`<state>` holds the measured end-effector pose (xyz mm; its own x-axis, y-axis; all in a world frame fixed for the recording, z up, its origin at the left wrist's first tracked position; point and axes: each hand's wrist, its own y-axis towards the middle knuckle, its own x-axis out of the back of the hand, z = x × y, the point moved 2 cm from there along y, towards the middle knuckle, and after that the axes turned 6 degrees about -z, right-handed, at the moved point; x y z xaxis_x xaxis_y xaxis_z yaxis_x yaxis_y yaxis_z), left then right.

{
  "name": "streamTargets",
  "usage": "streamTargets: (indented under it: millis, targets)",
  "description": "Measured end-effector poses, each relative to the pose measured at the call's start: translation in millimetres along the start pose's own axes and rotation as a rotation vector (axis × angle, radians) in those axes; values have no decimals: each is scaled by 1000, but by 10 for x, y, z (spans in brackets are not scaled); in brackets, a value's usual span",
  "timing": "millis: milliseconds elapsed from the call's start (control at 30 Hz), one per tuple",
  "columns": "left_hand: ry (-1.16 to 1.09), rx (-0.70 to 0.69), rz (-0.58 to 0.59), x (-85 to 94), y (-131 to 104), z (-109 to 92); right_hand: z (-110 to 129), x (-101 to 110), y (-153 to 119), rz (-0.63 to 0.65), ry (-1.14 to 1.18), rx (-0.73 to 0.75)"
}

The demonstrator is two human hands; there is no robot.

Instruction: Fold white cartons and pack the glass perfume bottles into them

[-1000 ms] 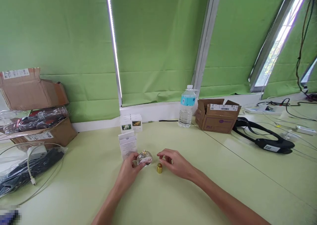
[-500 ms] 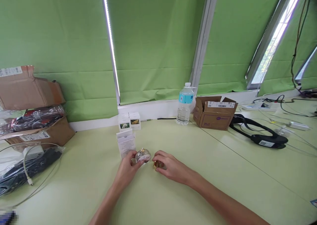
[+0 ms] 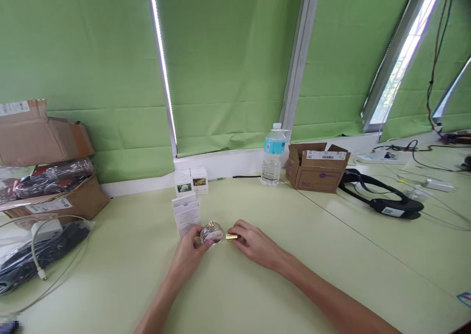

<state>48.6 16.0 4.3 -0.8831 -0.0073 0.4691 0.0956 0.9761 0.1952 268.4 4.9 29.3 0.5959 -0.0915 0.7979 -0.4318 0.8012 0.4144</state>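
A round glass perfume bottle with a small gold nozzle on top stands upright on the table. My left hand grips it from the left, thumb in front and fingers behind. Just right of the bottle, my right hand pinches a shiny gold cap between thumb and fingers, its free end pointing left. The cap and bottle are apart. Behind my left fingers stands an open white carton with printed text.
Two small white boxes stand by the wall. Farther right are a water bottle, an open cardboard box and a black headset. Cardboard boxes and a bagged black item with cable lie at left.
The gold cap has turned in my right fingers and now lies lengthwise toward the bottle. My left hand keeps its grip on the bottle. The view has shifted slightly.
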Motion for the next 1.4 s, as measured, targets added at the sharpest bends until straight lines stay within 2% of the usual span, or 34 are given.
streamTargets:
  millis: [167,300,433,600,833,967,1100,1400]
  targets:
    - [18,8,5,-1,3,26,-356,203,60,-176,-22,-190]
    - [24,6,22,-2,15,45,-675,333,78,-186,-120,-270]
    - [37,6,23,-1,17,52,-809,316,53,-145,-176,-289]
    - [45,5,16,-1,7,67,-751,268,7,-100,-226,-270]
    - [44,-9,0,-9,9,60,-422,295,-1,-207,-281,-187]
    - [34,-20,1,-20,17,62,-267,126,-4,-86,-237,-112]
    - [41,-15,11,-21,9,61,-232,-2,-16,9,-332,-98]
    - [48,-8,-25,8,-25,-32,-255,-93,3,45,-317,-72]
